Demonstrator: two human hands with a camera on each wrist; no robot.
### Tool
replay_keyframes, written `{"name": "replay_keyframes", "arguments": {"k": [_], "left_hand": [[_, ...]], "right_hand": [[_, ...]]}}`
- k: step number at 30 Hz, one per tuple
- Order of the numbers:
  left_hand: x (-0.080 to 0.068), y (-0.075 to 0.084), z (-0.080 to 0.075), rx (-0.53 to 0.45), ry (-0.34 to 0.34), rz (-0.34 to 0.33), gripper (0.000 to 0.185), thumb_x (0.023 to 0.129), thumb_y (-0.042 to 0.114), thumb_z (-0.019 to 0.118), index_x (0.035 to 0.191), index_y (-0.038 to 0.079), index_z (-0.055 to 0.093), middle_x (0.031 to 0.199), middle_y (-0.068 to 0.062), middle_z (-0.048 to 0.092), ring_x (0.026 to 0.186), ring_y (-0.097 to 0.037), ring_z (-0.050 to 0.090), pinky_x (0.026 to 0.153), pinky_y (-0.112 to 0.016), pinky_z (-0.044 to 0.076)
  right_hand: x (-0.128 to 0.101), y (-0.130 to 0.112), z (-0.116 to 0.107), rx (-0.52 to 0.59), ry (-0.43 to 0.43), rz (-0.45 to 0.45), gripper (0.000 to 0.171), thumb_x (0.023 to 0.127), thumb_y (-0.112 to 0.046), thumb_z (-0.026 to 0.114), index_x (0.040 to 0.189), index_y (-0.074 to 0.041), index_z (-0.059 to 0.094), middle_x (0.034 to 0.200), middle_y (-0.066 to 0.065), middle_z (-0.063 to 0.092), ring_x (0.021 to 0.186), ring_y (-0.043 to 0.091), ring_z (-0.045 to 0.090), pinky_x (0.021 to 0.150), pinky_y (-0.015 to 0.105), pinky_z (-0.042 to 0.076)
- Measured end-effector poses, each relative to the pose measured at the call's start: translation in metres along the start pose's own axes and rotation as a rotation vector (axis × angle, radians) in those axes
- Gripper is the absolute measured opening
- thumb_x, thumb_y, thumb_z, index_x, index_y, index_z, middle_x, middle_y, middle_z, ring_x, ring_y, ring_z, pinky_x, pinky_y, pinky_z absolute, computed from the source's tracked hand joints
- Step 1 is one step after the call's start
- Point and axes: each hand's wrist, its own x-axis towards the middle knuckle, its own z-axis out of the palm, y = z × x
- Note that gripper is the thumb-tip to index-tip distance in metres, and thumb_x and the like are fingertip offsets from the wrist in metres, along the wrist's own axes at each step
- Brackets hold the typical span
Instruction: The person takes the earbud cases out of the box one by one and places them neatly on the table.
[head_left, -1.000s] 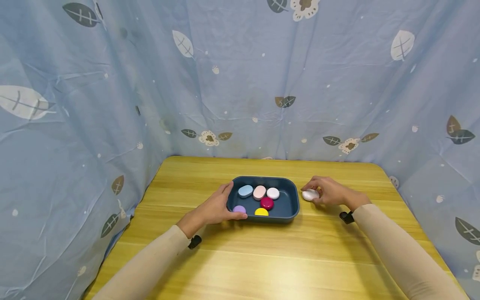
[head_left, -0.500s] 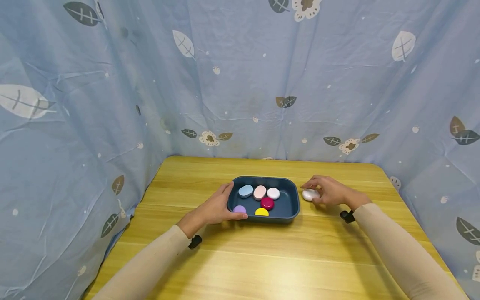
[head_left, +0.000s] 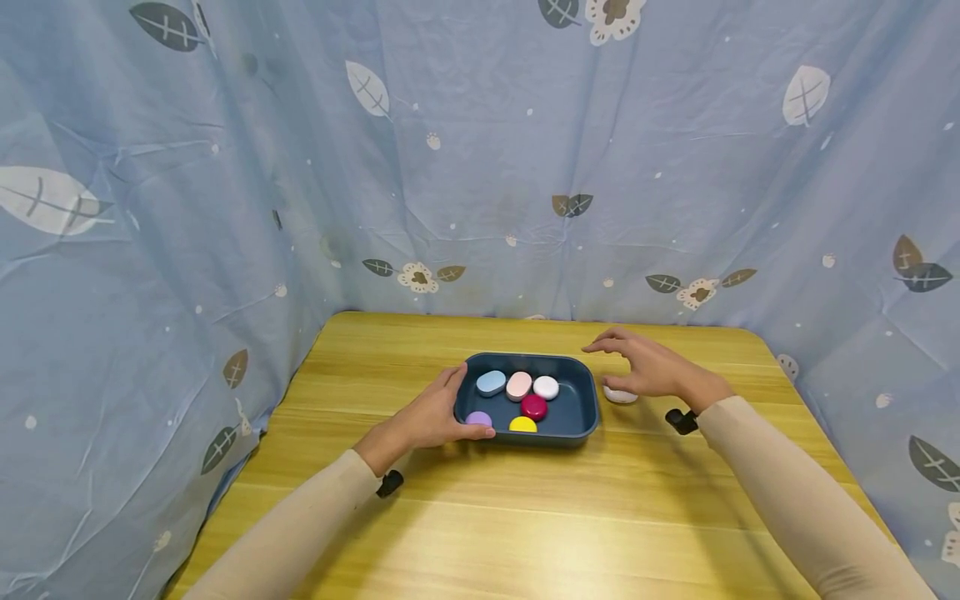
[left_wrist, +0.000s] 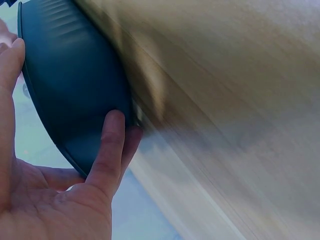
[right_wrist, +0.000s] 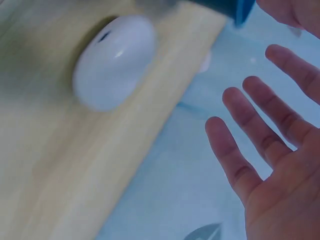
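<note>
A dark blue tray (head_left: 585, 412) stands mid-table and holds several smooth coloured pebbles: light blue (head_left: 491, 382), pink (head_left: 518, 385), white (head_left: 546, 387), magenta (head_left: 533, 407), yellow (head_left: 522, 424) and purple (head_left: 477, 418). My left hand (head_left: 435, 417) grips the tray's left rim, thumb over the near edge; the left wrist view shows fingers (left_wrist: 110, 145) on the tray wall (left_wrist: 70, 85). A white pebble (head_left: 620, 395) (right_wrist: 115, 62) lies on the table just right of the tray. My right hand (head_left: 645, 367) hovers above it with fingers (right_wrist: 240, 155) spread, holding nothing.
The wooden table (head_left: 525, 517) is walled on three sides by a blue leaf-print curtain (head_left: 480, 167). Bare tabletop stretches in front of the tray and behind it.
My right hand let go of the white pebble, lifted and opened its fingers. The pebble stays on the table. The left hand and tray have not moved.
</note>
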Motion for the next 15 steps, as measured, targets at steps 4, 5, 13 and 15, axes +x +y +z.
{"name": "replay_keyframes", "arguments": {"k": [4, 5, 13, 15], "left_hand": [[0.001, -0.001, 0.001, 0.000, 0.001, 0.003, 0.142, 0.086, 0.082, 0.091, 0.187, 0.009, 0.022, 0.192, -0.021, 0.028, 0.171, -0.042, 0.046, 0.137, -0.062, 0.046], [0.001, -0.002, 0.001, 0.000, 0.001, 0.003, 0.142, 0.086, 0.082, 0.090, 0.187, 0.009, 0.022, 0.192, -0.021, 0.028, 0.171, -0.042, 0.046, 0.138, -0.062, 0.046], [0.001, -0.002, 0.001, 0.001, 0.000, 0.004, 0.143, 0.085, 0.083, 0.090, 0.188, 0.010, 0.021, 0.193, -0.021, 0.027, 0.171, -0.042, 0.046, 0.138, -0.062, 0.045], [0.001, -0.002, 0.001, 0.001, -0.001, 0.002, 0.144, 0.085, 0.084, 0.090, 0.188, 0.010, 0.021, 0.192, -0.021, 0.028, 0.171, -0.042, 0.046, 0.137, -0.063, 0.046]], "right_hand": [[0.010, -0.021, -0.005, -0.014, -0.017, -0.011, 0.057, 0.106, -0.028, 0.088, 0.160, -0.020, 0.072, 0.161, 0.013, 0.066, 0.143, 0.040, 0.069, 0.118, 0.068, 0.060], [0.013, -0.025, -0.005, -0.022, -0.023, -0.015, 0.058, 0.106, -0.030, 0.088, 0.160, -0.020, 0.071, 0.162, 0.013, 0.066, 0.144, 0.040, 0.068, 0.120, 0.068, 0.059], [0.037, -0.059, -0.004, -0.040, -0.085, -0.079, 0.065, 0.105, -0.042, 0.088, 0.163, -0.019, 0.069, 0.158, 0.011, 0.067, 0.137, 0.037, 0.072, 0.118, 0.063, 0.062], [0.044, -0.066, -0.002, -0.039, -0.108, -0.090, 0.065, 0.106, -0.043, 0.087, 0.163, -0.020, 0.069, 0.158, 0.011, 0.067, 0.136, 0.038, 0.073, 0.118, 0.061, 0.063]]}}
